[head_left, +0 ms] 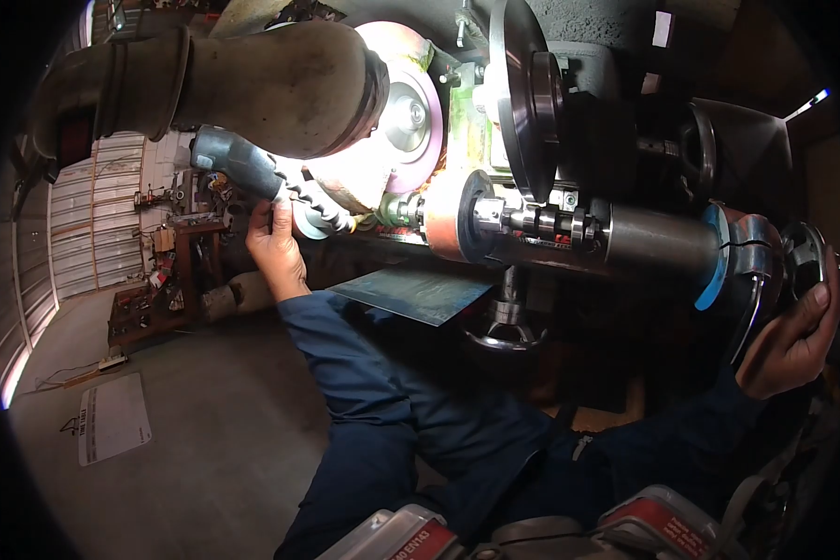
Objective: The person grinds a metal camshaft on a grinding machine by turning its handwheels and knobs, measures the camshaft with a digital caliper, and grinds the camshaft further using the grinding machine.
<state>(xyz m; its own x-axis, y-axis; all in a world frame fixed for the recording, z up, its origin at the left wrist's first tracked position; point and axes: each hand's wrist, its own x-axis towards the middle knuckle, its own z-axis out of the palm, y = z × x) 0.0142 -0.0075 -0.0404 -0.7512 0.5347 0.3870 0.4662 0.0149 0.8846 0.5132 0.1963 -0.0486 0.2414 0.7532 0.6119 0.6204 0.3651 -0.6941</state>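
At the left, the fingers of my left hand [278,250] are closed at the lower end of a black work lamp [238,161], beside a dark ridged flexible piece [322,207]. Bright light falls on the grinding wheel [418,117] just right of it. My right hand [793,341] grips the rim of a metal handwheel [805,257] at the far right. Between my hands, a shiny shaft with several lobes [550,224], like a camshaft, lies between an orange-rimmed chuck [452,217] and a thick steel cylinder [663,241].
A wide duct [270,89] hangs at upper left, close to the wheel. A large steel disc [522,98] stands behind the shaft. Below are a flat metal plate [420,289] and another handwheel [506,331]. Respirator filters [406,537] edge into view at the bottom.
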